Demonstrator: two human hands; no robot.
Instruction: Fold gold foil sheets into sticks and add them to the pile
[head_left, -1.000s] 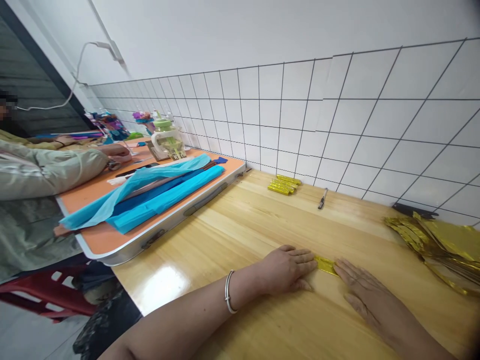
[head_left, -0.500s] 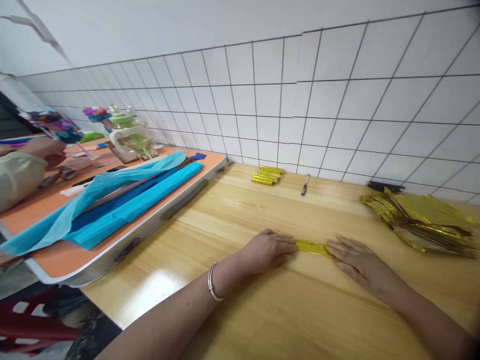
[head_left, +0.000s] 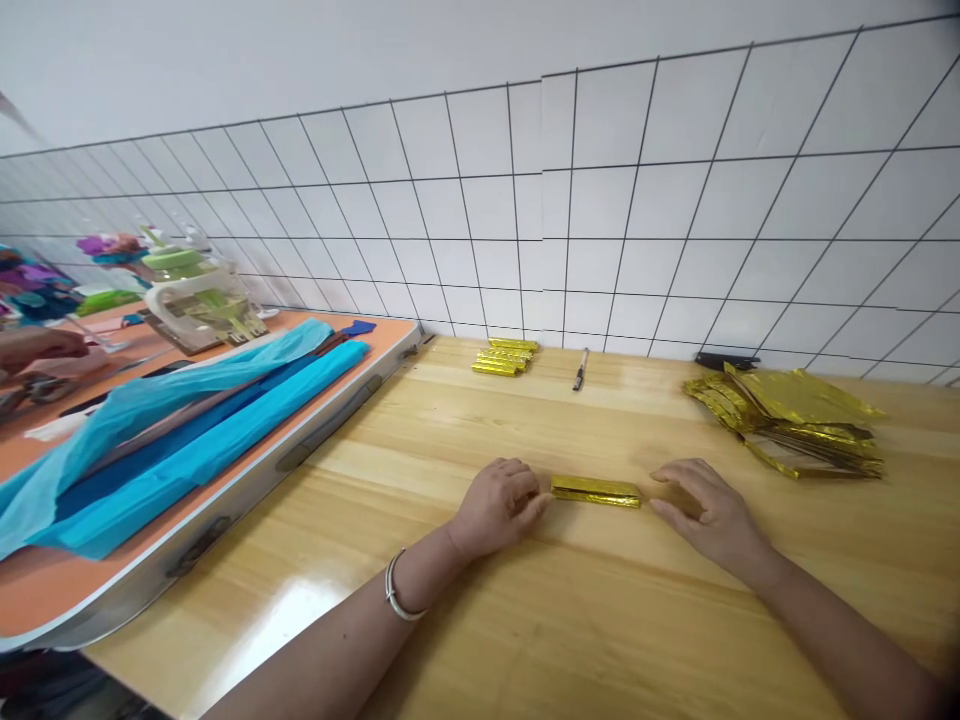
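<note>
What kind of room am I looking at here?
Probably a small craft workspace: a stack of gold foil sheets and a folded gold strip on the wooden table, with blue crepe-like paper nearby.

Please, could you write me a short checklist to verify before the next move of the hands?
1. Gold strip on the wooden table, between both hands: ok.
2. Left hand near its left end: ok; contact: cannot tell.
3. Right hand near its right end, fingers spread from thumb: ok.
4. Strip fully closed: cannot tell; a dark line runs along it.
5. Gold sheet stack apart from right hand: ok.
</note>
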